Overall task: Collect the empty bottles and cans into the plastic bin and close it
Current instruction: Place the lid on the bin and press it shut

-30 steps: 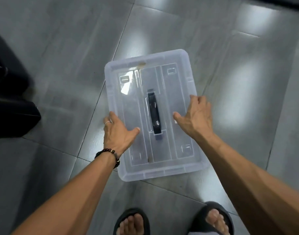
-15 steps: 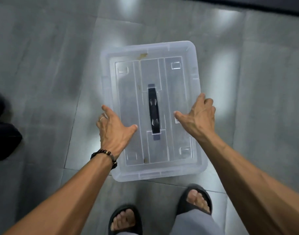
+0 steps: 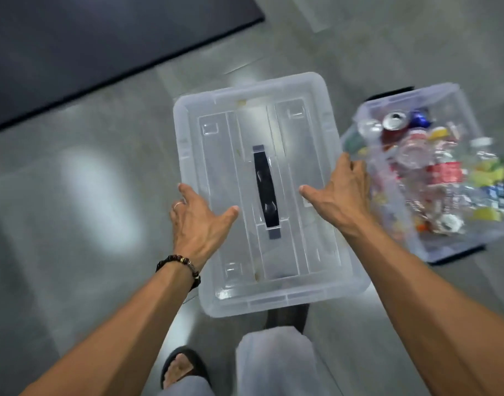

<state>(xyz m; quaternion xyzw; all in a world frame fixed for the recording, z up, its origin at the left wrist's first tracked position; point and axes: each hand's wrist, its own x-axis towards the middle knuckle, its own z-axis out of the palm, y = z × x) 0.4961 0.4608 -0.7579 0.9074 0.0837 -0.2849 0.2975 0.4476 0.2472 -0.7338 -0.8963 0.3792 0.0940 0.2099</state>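
Both hands [image 3: 200,224] [image 3: 338,195] grip the ribbed, translucent rectangular lid [image 3: 259,295] beside the clear bin [image 3: 456,238].

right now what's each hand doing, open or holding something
Left hand: gripping the left edge of the clear lid.
Right hand: gripping the lid's right edge, beside the open bin.

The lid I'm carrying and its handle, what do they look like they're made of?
Lid: seemingly translucent, frosted plastic; the floor shows through and it has moulded ribs. Handle: glossy black, likely hard plastic, judging by its highlights.
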